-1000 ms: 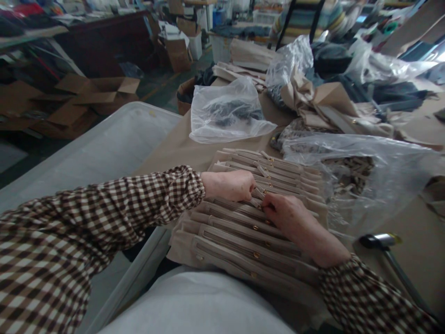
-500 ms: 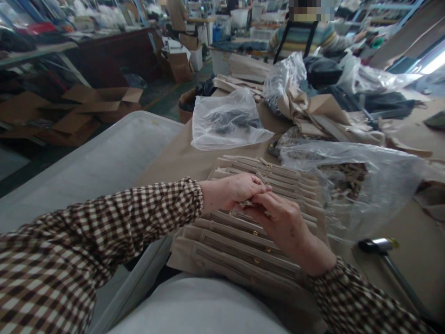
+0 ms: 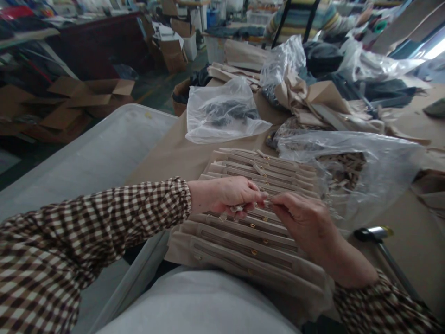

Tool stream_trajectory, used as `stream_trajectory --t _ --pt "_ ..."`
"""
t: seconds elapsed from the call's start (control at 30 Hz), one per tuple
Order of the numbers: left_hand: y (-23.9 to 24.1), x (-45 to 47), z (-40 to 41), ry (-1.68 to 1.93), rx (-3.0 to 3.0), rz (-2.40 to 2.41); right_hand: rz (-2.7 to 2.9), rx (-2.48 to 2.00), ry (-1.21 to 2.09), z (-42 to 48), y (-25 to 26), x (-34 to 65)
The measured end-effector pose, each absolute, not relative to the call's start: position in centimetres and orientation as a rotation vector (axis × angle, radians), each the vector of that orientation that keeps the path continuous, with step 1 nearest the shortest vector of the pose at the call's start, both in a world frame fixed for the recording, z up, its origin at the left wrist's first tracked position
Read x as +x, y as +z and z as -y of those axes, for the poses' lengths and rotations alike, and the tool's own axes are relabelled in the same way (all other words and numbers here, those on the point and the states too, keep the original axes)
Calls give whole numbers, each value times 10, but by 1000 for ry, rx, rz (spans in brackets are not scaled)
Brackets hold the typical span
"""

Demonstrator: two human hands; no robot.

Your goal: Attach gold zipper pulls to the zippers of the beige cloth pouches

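Note:
A fanned stack of beige fabric pieces with small brass studs [image 3: 243, 232] lies on the brown paper table in front of me. My left hand [image 3: 227, 195] is closed above the middle of the stack, with several small pale bits showing under its fingers. My right hand [image 3: 306, 220] meets it from the right, thumb and forefinger pinched at the left hand's fingertips on a tiny piece I cannot name. Both sleeves are brown-and-white check.
A clear bag of small beige parts [image 3: 351, 167] lies right of the stack, a hammer [image 3: 373, 234] below it. Another clear bag holding dark items [image 3: 224, 111] sits behind. A grey plastic bin [image 3: 97, 157] stands left. A person in stripes [image 3: 313, 21] works at the far end.
Both hands have lifted slightly off the stack and come together fingertip to fingertip. The camera view has shifted a little.

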State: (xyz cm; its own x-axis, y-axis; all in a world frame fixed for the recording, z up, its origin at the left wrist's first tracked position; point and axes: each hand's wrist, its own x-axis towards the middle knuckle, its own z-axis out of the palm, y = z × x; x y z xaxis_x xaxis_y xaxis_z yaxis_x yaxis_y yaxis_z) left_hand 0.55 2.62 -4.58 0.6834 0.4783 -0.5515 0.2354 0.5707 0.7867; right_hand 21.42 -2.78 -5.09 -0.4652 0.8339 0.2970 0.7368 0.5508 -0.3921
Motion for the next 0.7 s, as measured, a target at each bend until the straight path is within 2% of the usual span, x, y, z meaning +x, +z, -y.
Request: stream_trajectory --t 0.1,0.23,0.3,0.5,0.7 --pt "-41 9 -21 117 1100 -866 2203 -1334 512 34 -52 211" --pt "-39 16 -23 22 1545 -983 1847 -1429 1046 38 -57 211" --pt "-43 20 -25 21 1773 -966 1842 -1483 1137 38 -60 215" --pt "-55 29 -31 -109 2051 -939 2201 -1535 758 40 -76 226" --pt "-58 30 -30 -138 2117 -945 2436 -1584 535 39 -82 222"
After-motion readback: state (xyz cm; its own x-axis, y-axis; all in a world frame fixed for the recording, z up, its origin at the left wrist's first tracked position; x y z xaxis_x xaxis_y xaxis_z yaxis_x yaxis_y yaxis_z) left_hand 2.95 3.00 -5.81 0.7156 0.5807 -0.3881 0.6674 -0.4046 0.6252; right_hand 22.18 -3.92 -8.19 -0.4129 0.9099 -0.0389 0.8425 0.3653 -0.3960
